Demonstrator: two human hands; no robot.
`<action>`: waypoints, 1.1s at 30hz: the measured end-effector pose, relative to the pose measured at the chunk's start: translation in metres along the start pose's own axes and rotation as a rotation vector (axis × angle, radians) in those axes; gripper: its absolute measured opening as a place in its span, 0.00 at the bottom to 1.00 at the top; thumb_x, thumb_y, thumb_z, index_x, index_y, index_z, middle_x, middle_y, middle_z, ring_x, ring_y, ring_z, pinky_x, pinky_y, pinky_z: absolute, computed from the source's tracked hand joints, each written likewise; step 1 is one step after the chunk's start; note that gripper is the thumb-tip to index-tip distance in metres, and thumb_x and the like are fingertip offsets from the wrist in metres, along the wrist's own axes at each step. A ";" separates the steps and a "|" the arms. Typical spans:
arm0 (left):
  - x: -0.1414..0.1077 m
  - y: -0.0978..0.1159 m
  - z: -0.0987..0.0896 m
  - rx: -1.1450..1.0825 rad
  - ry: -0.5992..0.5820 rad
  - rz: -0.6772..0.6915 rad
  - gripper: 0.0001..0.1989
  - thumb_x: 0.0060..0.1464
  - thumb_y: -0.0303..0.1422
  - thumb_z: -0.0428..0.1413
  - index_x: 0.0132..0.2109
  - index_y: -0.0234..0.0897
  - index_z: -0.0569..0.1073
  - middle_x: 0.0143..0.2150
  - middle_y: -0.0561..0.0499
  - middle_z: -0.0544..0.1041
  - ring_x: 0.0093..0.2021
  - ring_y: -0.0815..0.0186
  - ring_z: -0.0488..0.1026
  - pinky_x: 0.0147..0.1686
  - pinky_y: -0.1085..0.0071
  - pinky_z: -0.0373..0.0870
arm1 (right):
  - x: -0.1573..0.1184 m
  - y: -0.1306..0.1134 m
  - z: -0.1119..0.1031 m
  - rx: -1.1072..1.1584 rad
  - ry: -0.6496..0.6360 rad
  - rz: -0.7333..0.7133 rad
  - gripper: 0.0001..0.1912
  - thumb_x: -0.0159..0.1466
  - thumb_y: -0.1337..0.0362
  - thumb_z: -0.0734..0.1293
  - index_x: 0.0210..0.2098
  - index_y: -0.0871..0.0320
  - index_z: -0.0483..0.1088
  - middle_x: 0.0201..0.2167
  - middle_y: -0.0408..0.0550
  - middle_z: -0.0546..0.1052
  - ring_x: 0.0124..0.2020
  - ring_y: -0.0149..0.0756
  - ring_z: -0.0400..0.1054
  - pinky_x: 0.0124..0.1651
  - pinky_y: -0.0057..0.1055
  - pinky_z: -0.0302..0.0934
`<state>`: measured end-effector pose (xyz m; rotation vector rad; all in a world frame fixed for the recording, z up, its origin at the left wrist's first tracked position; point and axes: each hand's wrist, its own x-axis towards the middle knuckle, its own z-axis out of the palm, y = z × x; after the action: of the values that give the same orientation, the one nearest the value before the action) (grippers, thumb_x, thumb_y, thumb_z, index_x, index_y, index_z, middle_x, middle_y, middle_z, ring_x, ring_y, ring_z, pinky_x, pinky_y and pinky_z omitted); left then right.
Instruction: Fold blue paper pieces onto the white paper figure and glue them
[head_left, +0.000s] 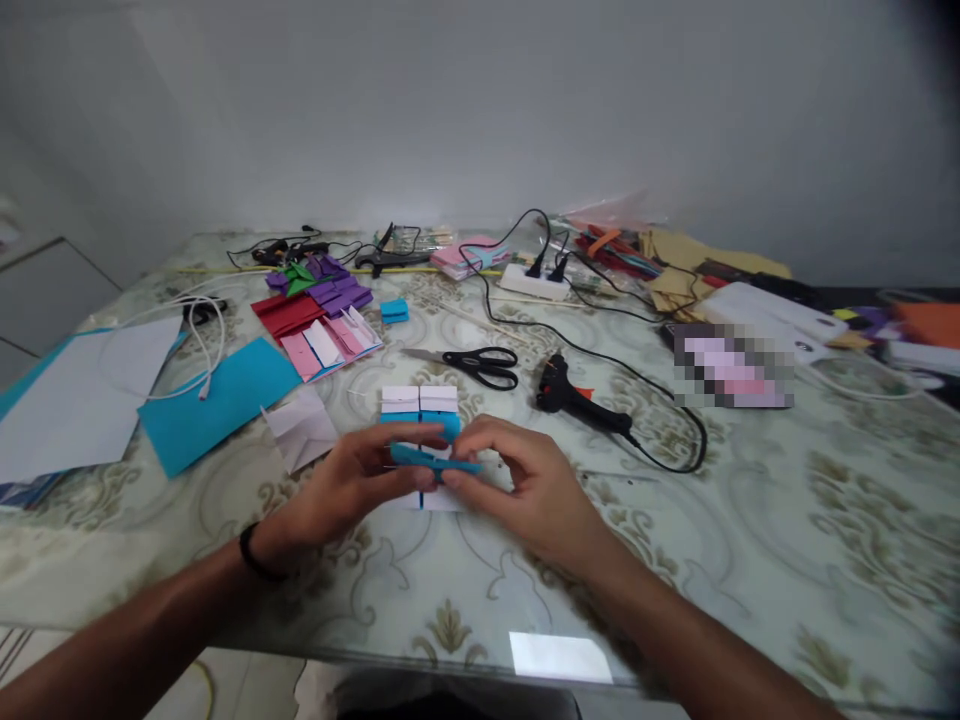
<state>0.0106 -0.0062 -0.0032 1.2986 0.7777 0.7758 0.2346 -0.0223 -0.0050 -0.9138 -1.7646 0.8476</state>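
Note:
Between my two hands is a small folded piece of blue paper (427, 459), held just above the table. My left hand (360, 475) pinches its left end between thumb and fingers. On the other end, my right hand (517, 475) grips with thumb and fingertips. Below and behind them lies a folded white and blue paper piece (401, 397) with a dark line down its middle, partly hidden by my hands. Black-handled scissors (480, 363) lie beyond, and a black hot glue gun (577, 395) rests to the right.
Blue paper (217, 405) and white sheets (82, 390) lie left, near a white cable (214, 350). Folded red (289, 315), purple (337, 290) and pink pieces (300, 355) sit at back left. A white power strip (534, 282) and a pixelated phone (731, 368) are farther right.

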 end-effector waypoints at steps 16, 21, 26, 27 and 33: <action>0.006 -0.012 -0.004 -0.034 0.035 0.078 0.25 0.59 0.27 0.66 0.63 0.40 0.74 0.38 0.53 0.80 0.34 0.71 0.77 0.33 0.77 0.76 | -0.005 0.013 -0.001 -0.247 -0.029 -0.184 0.16 0.64 0.78 0.68 0.42 0.51 0.80 0.52 0.50 0.73 0.54 0.42 0.72 0.55 0.43 0.70; 0.006 -0.012 -0.004 -0.055 -0.009 0.055 0.28 0.61 0.30 0.67 0.66 0.37 0.72 0.35 0.51 0.81 0.30 0.70 0.78 0.31 0.74 0.79 | -0.002 0.017 -0.005 -0.170 -0.082 -0.117 0.17 0.64 0.77 0.68 0.44 0.50 0.81 0.52 0.51 0.75 0.56 0.43 0.73 0.55 0.43 0.71; 0.004 -0.009 -0.003 -0.101 -0.092 -0.010 0.22 0.68 0.39 0.61 0.64 0.37 0.74 0.39 0.46 0.83 0.34 0.64 0.82 0.35 0.68 0.80 | 0.000 0.016 -0.007 -0.125 -0.070 -0.114 0.13 0.64 0.73 0.71 0.42 0.50 0.82 0.49 0.50 0.78 0.51 0.42 0.75 0.53 0.41 0.72; 0.004 -0.008 -0.004 -0.099 -0.103 -0.008 0.21 0.69 0.42 0.59 0.63 0.37 0.76 0.41 0.44 0.83 0.37 0.63 0.82 0.38 0.67 0.80 | 0.001 0.016 -0.007 -0.118 -0.050 -0.108 0.11 0.64 0.72 0.71 0.41 0.51 0.82 0.48 0.50 0.79 0.50 0.42 0.76 0.53 0.41 0.72; 0.007 -0.004 -0.006 0.224 -0.085 0.152 0.20 0.61 0.41 0.66 0.56 0.36 0.79 0.56 0.41 0.81 0.52 0.57 0.80 0.50 0.64 0.78 | 0.006 0.017 -0.005 -0.009 -0.026 0.101 0.05 0.64 0.63 0.73 0.35 0.58 0.79 0.31 0.46 0.80 0.34 0.36 0.73 0.39 0.33 0.68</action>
<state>0.0095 0.0029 -0.0085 1.5960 0.7181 0.7639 0.2409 -0.0081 -0.0156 -1.0085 -1.7574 0.9202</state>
